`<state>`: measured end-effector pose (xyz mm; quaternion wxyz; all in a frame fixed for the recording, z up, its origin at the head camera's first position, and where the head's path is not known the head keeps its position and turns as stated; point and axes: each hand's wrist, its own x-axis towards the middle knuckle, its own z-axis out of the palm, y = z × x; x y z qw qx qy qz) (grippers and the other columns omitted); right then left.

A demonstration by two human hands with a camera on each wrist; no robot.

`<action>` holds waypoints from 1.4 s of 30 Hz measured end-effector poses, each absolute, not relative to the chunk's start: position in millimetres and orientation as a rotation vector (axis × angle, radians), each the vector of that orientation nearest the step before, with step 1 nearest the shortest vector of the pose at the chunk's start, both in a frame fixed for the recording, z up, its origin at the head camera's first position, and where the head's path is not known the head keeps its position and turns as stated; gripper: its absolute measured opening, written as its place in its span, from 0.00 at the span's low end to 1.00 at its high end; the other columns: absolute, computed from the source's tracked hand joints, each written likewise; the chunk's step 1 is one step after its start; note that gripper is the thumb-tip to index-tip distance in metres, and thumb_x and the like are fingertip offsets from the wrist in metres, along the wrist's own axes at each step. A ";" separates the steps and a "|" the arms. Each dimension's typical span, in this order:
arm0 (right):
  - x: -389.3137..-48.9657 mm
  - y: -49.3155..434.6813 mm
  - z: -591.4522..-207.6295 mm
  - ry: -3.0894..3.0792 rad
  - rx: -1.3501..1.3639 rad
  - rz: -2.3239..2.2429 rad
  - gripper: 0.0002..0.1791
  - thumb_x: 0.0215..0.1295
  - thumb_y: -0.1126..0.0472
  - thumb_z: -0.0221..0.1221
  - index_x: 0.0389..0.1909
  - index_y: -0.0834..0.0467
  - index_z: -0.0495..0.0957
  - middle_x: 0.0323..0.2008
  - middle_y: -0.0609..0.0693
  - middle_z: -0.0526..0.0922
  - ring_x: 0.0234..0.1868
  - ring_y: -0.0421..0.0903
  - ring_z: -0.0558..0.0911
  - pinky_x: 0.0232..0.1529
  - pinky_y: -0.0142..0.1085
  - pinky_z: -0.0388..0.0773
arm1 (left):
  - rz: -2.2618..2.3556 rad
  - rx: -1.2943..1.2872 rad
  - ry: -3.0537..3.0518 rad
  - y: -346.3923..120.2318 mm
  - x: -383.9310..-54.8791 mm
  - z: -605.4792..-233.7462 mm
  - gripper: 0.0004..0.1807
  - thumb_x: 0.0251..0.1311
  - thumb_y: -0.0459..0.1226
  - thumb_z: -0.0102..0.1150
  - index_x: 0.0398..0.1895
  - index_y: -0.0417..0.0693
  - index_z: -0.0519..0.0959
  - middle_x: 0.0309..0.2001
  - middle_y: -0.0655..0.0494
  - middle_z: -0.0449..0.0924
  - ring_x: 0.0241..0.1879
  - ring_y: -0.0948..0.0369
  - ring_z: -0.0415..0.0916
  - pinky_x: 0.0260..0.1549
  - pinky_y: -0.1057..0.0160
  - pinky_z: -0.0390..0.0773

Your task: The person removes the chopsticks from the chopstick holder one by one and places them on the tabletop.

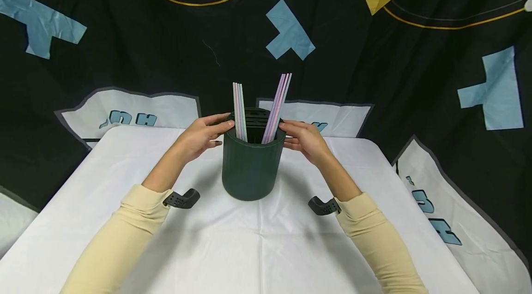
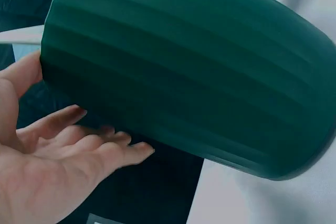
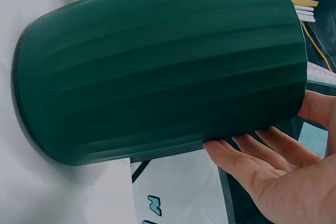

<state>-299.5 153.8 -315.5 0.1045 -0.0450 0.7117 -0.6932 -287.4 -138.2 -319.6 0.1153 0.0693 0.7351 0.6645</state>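
Note:
A dark green ribbed container (image 1: 251, 171) stands upright on the white-covered table. Inside it, a bundle of thin pastel straws (image 1: 240, 111) leans at the left, and a second bundle of pink and pale straws (image 1: 276, 108) tilts right. Behind them a black slotted insert (image 1: 255, 116) shows at the rim. My left hand (image 1: 202, 135) is at the container's left side, its thumb touching near the rim and its fingers loosely spread. On the opposite side, my right hand (image 1: 305, 139) has its thumb by the rim and fingertips against the wall. Neither hand wraps around it.
The white tablecloth (image 1: 232, 257) covers the table. Behind hangs a black cloth (image 1: 232, 40) with blue and yellow shapes. White lettered panels (image 1: 137, 111) run along the table's back edge. A dark strap piece (image 1: 183, 199) sticks out from each sleeve cuff.

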 end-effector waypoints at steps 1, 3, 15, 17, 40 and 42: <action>-299.4 153.4 -315.8 2.102 -0.134 -2.044 0.29 0.71 0.56 0.62 0.68 0.65 0.72 0.42 0.45 0.86 0.42 0.43 0.88 0.54 0.41 0.84 | 1.969 0.206 2.124 -138.8 -288.4 -320.6 0.37 0.71 0.45 0.60 0.78 0.45 0.60 0.74 0.45 0.66 0.74 0.50 0.64 0.72 0.44 0.65; -299.2 153.0 -316.4 2.112 -0.142 -2.041 0.29 0.71 0.56 0.62 0.68 0.65 0.72 0.43 0.46 0.86 0.42 0.43 0.88 0.54 0.41 0.84 | 1.994 0.223 2.092 -139.1 -289.3 -321.7 0.36 0.71 0.44 0.59 0.78 0.42 0.60 0.73 0.43 0.67 0.72 0.48 0.66 0.71 0.44 0.66; -297.3 155.5 -322.1 2.216 -0.241 -1.977 0.29 0.72 0.52 0.61 0.68 0.64 0.72 0.57 0.57 0.82 0.47 0.43 0.87 0.55 0.39 0.84 | 1.974 0.305 2.160 -137.0 -286.9 -325.3 0.35 0.75 0.45 0.52 0.78 0.38 0.58 0.73 0.39 0.66 0.72 0.44 0.67 0.68 0.44 0.68; -297.4 155.7 -322.0 2.239 -0.240 -1.965 0.29 0.72 0.52 0.61 0.67 0.64 0.73 0.58 0.59 0.81 0.46 0.42 0.88 0.54 0.38 0.84 | 1.976 0.322 2.170 -137.1 -287.2 -326.8 0.34 0.75 0.44 0.52 0.77 0.38 0.59 0.73 0.39 0.66 0.71 0.43 0.67 0.68 0.44 0.69; -286.7 145.2 -262.8 2.439 -0.325 -1.944 0.16 0.66 0.64 0.66 0.52 0.66 0.79 0.48 0.55 0.83 0.44 0.44 0.88 0.51 0.35 0.84 | 1.981 0.316 2.217 -139.2 -288.1 -328.0 0.31 0.74 0.45 0.54 0.73 0.38 0.65 0.69 0.39 0.71 0.67 0.44 0.72 0.63 0.45 0.75; -287.4 143.5 -263.9 2.418 -0.318 -1.925 0.17 0.66 0.63 0.66 0.52 0.66 0.78 0.49 0.54 0.83 0.44 0.42 0.87 0.53 0.36 0.84 | 1.980 0.317 2.216 -139.1 -287.7 -328.5 0.31 0.74 0.45 0.54 0.74 0.37 0.64 0.69 0.38 0.71 0.68 0.43 0.72 0.63 0.45 0.74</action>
